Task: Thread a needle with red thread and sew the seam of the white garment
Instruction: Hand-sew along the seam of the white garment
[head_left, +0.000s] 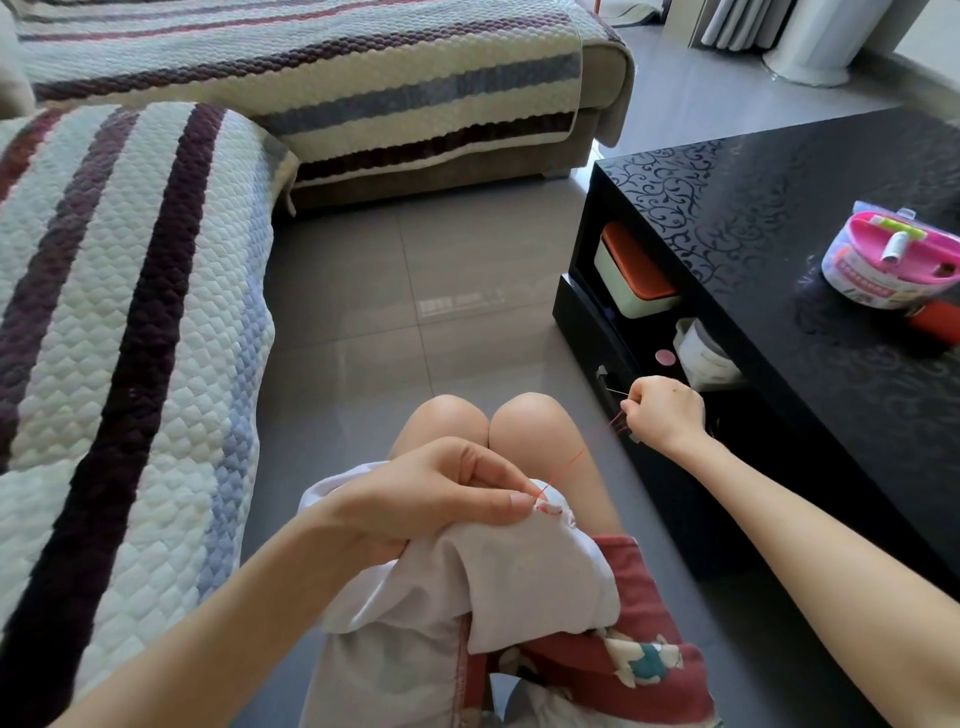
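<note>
We sit over a grey tiled floor (467, 291), glossy enough to reflect light, with a sofa (130, 312) at our left and a low black table (831, 260) at our right. The sofa has 2 sections meeting at a corner, each under a quilted cover with a scale-like texture, cream with dark purple and blue stripes. The table top is shiny black with a scrolling vine pattern.

We count 1 round tub (888, 260) with a pink top on the table, 1 cream box (634, 280) with an orange lid on the shelf below, 2 bare knees, 2 hands, 1 needle and 1 strand of thread.

The white garment (519, 582), smooth thin cloth, lies bunched across our lap over red shorts (649, 649). Our left hand (431, 499) pinches its seam between thumb and curled fingers, where small red stitches show. Our right hand (662, 413) is raised beside the table's edge, well apart from the left, fingers curled, pinching the thin needle (615, 392). The red thread (566, 467) runs taut in a straight line from the seam up to that hand.
</note>
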